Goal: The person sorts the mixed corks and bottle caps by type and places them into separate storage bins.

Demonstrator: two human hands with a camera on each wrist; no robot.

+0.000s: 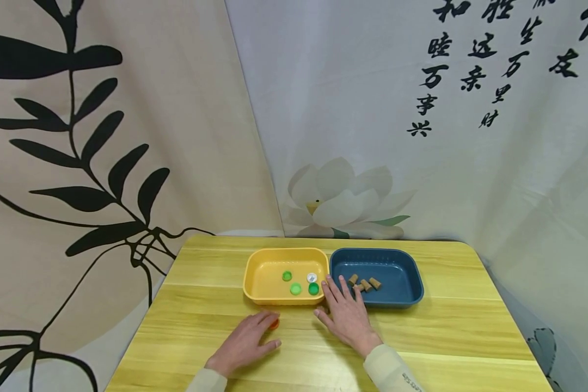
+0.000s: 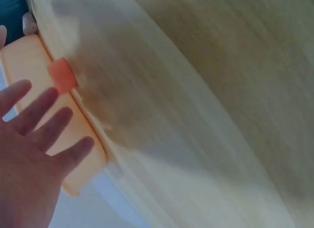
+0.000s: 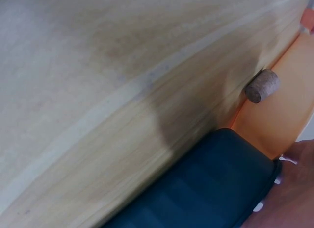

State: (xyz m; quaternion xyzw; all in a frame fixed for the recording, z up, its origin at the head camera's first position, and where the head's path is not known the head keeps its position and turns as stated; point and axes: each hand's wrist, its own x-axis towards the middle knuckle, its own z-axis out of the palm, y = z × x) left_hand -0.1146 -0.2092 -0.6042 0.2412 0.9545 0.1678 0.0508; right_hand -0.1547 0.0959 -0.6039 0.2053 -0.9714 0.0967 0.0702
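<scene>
My left hand (image 1: 245,343) is low over the table, fingers extended, beside a red-orange bottle cap (image 1: 274,324). In the left wrist view its fingers are spread and the cap (image 2: 62,76) stands against the yellow tray's near side. Over the seam between the yellow tray (image 1: 264,267) and the blue tray (image 1: 399,272) reaches my right hand (image 1: 347,316), fingers stretched out. A loose cork (image 3: 262,86) lies outside the yellow tray, close to that hand. Neither hand visibly grasps anything. The right fingertips are partly hidden in the right wrist view.
Inside the yellow tray lie green caps (image 1: 295,289) and a white cap (image 1: 311,277). Several corks (image 1: 374,283) are in the blue tray. Both trays stand side by side on the wooden table (image 1: 460,326), with a printed curtain (image 1: 353,109) behind.
</scene>
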